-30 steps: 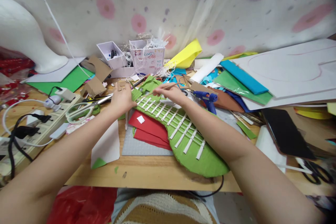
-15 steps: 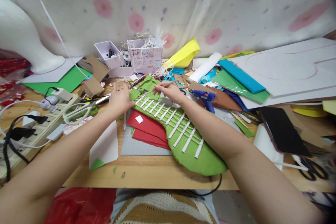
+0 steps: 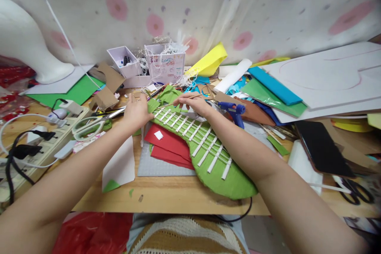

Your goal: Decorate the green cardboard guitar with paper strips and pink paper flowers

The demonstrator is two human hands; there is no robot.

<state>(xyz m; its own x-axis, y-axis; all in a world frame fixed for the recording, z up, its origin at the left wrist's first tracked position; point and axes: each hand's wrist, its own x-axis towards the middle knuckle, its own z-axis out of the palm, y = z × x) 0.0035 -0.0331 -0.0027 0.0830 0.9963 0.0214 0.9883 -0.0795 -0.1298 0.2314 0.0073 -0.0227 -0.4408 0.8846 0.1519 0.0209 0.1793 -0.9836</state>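
Fingers, right hand (image 3: pixel 194 104): pinched on one thin brown stick (image 3: pixel 195 96), its outer end slightly lower than half a second ago. Left hand (image 3: pixel 137 112): at the narrow end of one green guitar-shaped piece (image 3: pixel 226 188); grip cannot be told. Piece: unmoved, slanting across the bench (image 3: pixel 166 194), narrow end between both hands, broad end beneath right forearm.
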